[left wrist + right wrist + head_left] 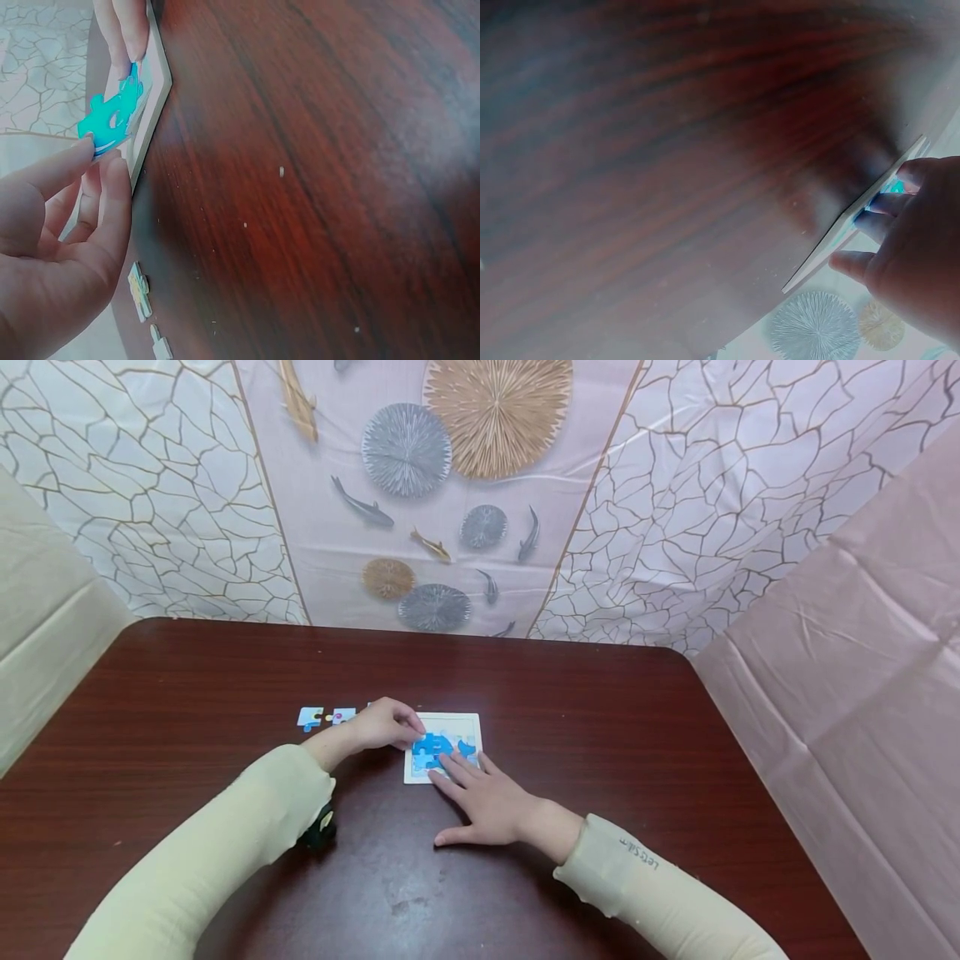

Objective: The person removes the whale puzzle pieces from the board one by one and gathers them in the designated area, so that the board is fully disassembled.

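The left hand point(381, 725) pinches a blue puzzle piece point(103, 129) over the white tray point(452, 717). The right hand point(491, 803), fingers straight and spread, rests its fingertips on the tray's puzzle point(424, 762).

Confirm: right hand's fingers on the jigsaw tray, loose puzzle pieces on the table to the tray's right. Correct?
No: the loose puzzle pieces lie on the table to the left of the jigsaw tray, as the head view shows. The right hand does have its fingers on the tray.
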A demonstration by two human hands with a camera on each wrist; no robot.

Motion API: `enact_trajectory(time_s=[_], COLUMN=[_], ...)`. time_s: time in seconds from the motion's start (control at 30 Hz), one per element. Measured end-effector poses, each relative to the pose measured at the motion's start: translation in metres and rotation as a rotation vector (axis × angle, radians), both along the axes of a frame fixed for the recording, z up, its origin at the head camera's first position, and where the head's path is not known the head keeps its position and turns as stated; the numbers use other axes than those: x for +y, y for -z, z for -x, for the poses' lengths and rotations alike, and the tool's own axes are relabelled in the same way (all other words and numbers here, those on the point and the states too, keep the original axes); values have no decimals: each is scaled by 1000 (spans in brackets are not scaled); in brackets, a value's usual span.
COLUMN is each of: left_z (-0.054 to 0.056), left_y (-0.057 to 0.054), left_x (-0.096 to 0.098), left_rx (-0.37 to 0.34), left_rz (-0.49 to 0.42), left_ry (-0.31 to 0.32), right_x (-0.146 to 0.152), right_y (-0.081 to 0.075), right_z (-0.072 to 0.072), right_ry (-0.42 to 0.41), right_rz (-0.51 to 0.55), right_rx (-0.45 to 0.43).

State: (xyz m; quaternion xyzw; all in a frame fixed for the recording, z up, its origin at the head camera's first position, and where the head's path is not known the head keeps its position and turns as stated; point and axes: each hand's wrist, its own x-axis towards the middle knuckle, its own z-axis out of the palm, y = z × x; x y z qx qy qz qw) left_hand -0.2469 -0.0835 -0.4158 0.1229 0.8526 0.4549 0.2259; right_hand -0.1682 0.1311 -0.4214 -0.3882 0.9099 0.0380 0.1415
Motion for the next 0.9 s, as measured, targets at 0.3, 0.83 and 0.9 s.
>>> enact_trajectory(time_s=[0.3,0.83,0.9], left_z=[1,3,3], left_y=[4,2,2], left_x=[-4,3,3], left_rx=[-17,14,14], left_rz=[-44,45,42], left_ry=[-34,12,9], right_x=[-1,-2,-2], right_y=[-1,-2,-3], right_z=[0,3,2], right_ry=[-1,5,9], right_rz=[-12,3,-11], right_rx=[3,-22,-17])
